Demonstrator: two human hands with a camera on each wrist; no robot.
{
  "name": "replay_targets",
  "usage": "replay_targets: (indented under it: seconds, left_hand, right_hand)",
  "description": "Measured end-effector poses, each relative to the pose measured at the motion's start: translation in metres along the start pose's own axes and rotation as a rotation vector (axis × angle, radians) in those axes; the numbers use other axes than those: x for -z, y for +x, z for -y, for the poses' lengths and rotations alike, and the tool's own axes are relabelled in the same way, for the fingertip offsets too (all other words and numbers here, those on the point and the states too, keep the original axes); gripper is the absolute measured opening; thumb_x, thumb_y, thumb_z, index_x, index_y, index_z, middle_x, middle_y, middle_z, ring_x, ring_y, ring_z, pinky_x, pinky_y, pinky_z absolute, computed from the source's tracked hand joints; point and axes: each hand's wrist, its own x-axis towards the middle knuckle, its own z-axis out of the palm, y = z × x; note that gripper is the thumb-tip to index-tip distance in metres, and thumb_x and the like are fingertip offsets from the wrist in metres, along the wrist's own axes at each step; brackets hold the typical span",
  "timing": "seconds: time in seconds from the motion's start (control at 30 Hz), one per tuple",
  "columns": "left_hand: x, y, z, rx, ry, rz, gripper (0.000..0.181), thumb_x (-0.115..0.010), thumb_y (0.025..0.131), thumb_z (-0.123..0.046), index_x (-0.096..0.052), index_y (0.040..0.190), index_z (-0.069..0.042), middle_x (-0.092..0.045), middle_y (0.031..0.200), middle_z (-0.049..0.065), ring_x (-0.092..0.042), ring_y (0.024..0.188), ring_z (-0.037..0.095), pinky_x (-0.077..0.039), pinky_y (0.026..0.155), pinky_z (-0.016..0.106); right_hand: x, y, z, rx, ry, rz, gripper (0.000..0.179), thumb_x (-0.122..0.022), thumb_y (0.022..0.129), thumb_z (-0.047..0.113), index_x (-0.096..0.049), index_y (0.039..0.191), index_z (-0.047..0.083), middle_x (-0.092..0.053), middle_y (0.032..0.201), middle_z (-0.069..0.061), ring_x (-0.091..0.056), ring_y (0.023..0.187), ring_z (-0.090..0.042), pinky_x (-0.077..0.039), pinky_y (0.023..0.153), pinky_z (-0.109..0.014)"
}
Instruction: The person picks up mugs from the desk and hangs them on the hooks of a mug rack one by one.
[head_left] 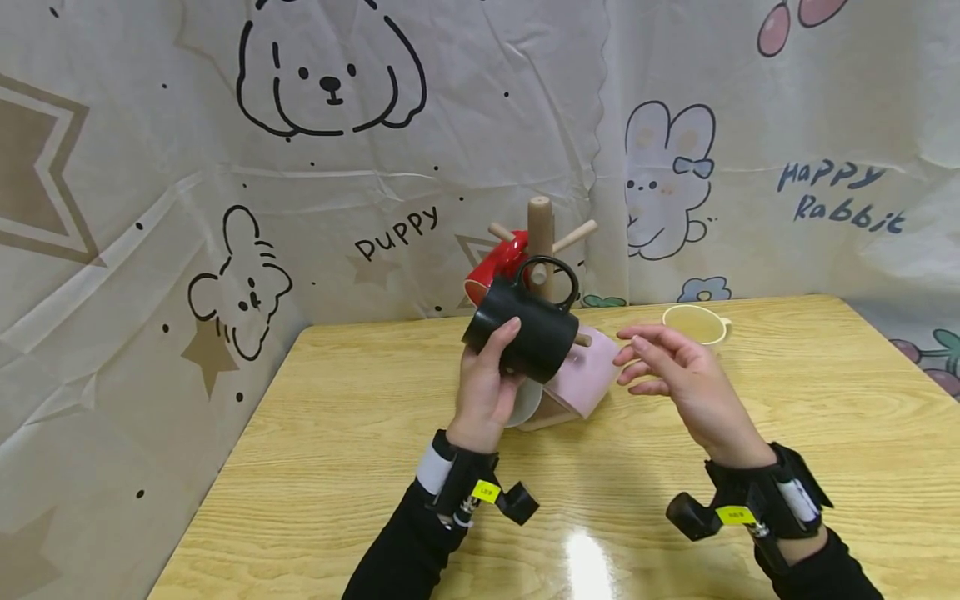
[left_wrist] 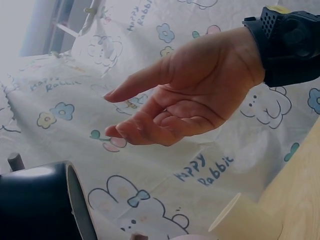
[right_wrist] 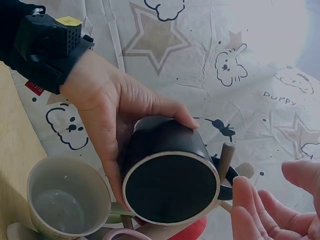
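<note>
My left hand (head_left: 486, 396) grips a black mug (head_left: 528, 332) by its body, thumb along one side. The mug lies tilted, its handle (head_left: 572, 293) uppermost, in front of a wooden mug tree (head_left: 540, 218). In the head view the handle's loop surrounds the end of a peg (head_left: 538, 273). From the right wrist view the mug's dark round base (right_wrist: 170, 187) shows, with the left fingers wrapped around its far side. My right hand (head_left: 686, 375) is held in the air right of the mug, fingers loosely bent, holding nothing.
A red mug (head_left: 497, 271) hangs on the tree's upper left. Lower down are a pink mug (head_left: 591, 379) and a pale greenish mug (right_wrist: 70, 192). A cream cup (head_left: 694, 323) stands on the wooden table (head_left: 330, 400) at the back right. Printed cloth (head_left: 465, 108) hangs behind.
</note>
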Motion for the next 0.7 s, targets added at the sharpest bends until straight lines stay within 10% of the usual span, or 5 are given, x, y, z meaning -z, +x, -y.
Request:
replay_targets:
  seconds: [0.7]
  left_hand:
    - [-0.001,0.002,0.013,-0.102,-0.011,0.04,0.051,-0.06,0.08,0.007,-0.044,0.125,-0.009,-0.054,0.114,0.004,-0.055,0.104,0.017,-0.047,0.09,0.031]
  right_hand:
    - [-0.002,0.002,-0.002,-0.049,-0.097,0.012,0.023,-0.048,0.096,0.03,-0.054,0.111,0.015,-0.062,0.089,0.007,-0.063,0.077,-0.007,-0.054,0.069,-0.024]
